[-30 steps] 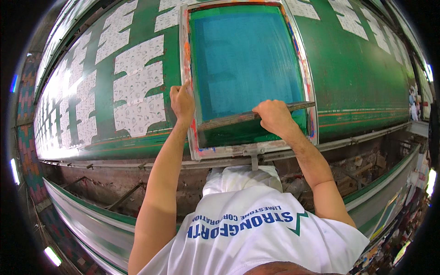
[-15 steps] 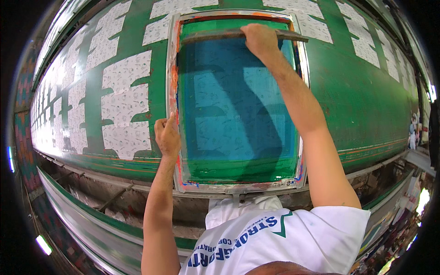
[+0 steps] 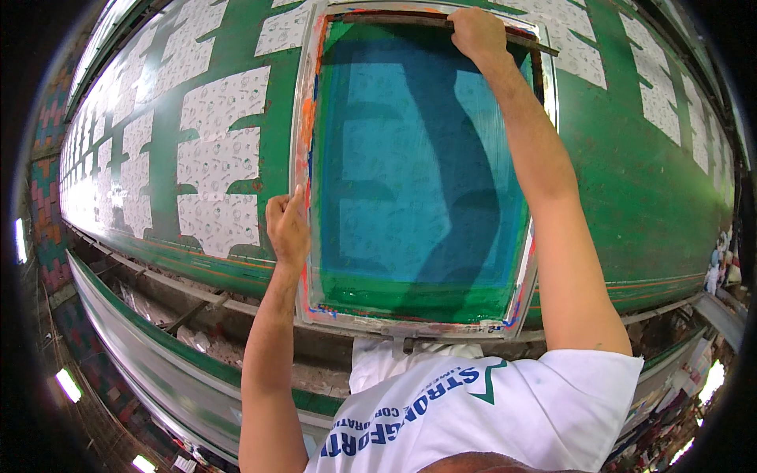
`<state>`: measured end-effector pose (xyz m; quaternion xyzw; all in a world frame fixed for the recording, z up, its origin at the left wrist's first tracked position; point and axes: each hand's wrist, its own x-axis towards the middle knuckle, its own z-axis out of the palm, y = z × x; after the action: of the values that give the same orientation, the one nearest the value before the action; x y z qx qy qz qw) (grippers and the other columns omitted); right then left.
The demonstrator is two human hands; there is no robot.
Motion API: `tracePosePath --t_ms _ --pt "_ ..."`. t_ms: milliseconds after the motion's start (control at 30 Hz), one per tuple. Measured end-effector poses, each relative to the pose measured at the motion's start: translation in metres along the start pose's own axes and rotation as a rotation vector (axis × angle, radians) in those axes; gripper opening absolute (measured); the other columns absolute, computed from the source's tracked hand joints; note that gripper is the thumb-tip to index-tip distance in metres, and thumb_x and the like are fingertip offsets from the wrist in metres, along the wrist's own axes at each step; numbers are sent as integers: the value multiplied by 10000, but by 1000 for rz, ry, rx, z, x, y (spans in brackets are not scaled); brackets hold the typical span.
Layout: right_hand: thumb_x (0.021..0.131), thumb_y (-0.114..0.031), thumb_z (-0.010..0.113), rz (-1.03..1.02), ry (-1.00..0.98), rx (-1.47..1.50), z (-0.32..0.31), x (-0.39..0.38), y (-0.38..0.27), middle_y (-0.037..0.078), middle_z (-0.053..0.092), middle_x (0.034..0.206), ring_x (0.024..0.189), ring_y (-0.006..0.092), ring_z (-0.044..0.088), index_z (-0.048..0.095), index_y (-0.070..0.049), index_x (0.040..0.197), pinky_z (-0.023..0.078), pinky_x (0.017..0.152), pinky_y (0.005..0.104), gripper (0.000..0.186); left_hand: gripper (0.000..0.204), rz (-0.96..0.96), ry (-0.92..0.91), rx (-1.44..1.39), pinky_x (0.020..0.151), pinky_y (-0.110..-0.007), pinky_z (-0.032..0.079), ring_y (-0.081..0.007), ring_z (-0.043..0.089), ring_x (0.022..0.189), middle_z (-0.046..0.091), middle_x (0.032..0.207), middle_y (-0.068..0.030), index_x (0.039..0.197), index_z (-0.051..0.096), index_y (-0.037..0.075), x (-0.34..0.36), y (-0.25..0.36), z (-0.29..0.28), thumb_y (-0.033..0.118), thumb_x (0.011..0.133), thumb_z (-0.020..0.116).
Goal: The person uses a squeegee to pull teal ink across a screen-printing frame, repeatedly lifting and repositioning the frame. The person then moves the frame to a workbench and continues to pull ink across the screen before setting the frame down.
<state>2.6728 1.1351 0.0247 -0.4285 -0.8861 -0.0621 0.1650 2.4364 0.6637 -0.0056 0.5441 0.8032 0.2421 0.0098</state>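
Observation:
My right hand (image 3: 477, 35) grips a long dark squeegee bar (image 3: 535, 41) at the far end of a rectangular printing screen (image 3: 394, 142), casting my arm's shadow over its translucent blue mesh. The screen's metal frame (image 3: 306, 142) is smeared orange and blue and lies on a long green printing table (image 3: 607, 221). My left hand (image 3: 285, 225) is at the frame's left edge, index finger extended against it and the others curled. Pieces of white patterned cloth (image 3: 219, 142) lie in rows on the table on both sides of the screen, some showing faintly through the mesh.
A metal rail (image 3: 623, 319) runs along the table's near edge. Below it are a littered trough (image 3: 205, 339) and, at lower left, a long metal surface with a green border (image 3: 150, 355). A small, indistinct figure in light clothing (image 3: 716, 264) is at the far right. White cloth (image 3: 378, 351) hangs near my body.
My right hand pushed the squeegee from the screen's near part to its far end, then slightly farther. My left hand moved lower along the left edge of the frame.

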Motion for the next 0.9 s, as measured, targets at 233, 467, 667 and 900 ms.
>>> tracePosePath --t_ms 233,467,667,900 --pt "799 -140 740 158 -161 39 -44 -45 -34 206 770 879 839 404 771 800 -42 868 623 734 513 134 398 35 24 1 843 -409 523 -292 603 945 593 974 -98 1303 759 139 2 1 -1 -10 948 660" --pt "787 -97 735 249 -317 123 -112 -178 -103 208 767 872 826 415 766 795 -38 855 616 721 522 109 403 89 51 -24 860 -438 517 -321 606 966 593 998 -117 1288 775 165 -1 -8 5 -7 946 648" --pt "788 -83 730 305 -409 136 -178 -326 -179 192 761 876 833 408 752 802 -70 889 601 724 525 124 409 116 62 -54 887 -444 522 -318 609 1004 593 1010 -113 1287 783 210 0 -12 5 30 950 637" --pt "820 -44 697 320 -531 149 -234 -422 -239 105 766 1090 1037 342 724 797 -141 1169 579 867 493 375 352 10 55 -39 898 -432 535 -306 628 1024 624 1023 -103 1250 805 263 1 -10 10 133 966 644"
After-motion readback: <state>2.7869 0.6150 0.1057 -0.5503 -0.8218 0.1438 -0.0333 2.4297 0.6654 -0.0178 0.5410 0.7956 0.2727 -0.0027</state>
